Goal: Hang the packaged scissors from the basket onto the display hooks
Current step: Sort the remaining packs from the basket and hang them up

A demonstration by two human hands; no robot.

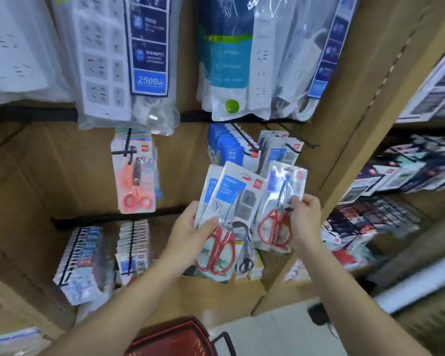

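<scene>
- Head view: both hands are up in front of the shelf board, and the red basket [170,337] sits low at 6 o'clock, well apart from them.
- Left hand [188,227]: palm turned inward, thumb laid across the front of a stack of packaged scissors [229,199], remaining fingers behind it. The fingers are clamped on the stack's lower left edge. The stack tilts with its top toward 1 o'clock.
- Right hand [307,214]: wrist raised, fingers [296,201] pinching the right edge of a single pack [280,191] with red-handled scissors. This pack is just beside the stack and roughly upright.
- Display hooks [294,148]: dark prongs at 12 o'clock from the single pack, near its top edge. Hanging packs [276,152] of similar blue-and-white card already sit on them.
- Judged step: threading the single pack onto a prong.
- To do it well:
  - Keep the pinch low on the pack so the header is free.
  - Square the header to the prong tip, then push straight back along the prong.
  - The hang hole is too blurred to locate, so feel for it rather than force it.
- Risk: the clear blister is slick and could twist in a one-edge pinch.
- Keep the left stack held aside, toward 8 o'clock.
</scene>
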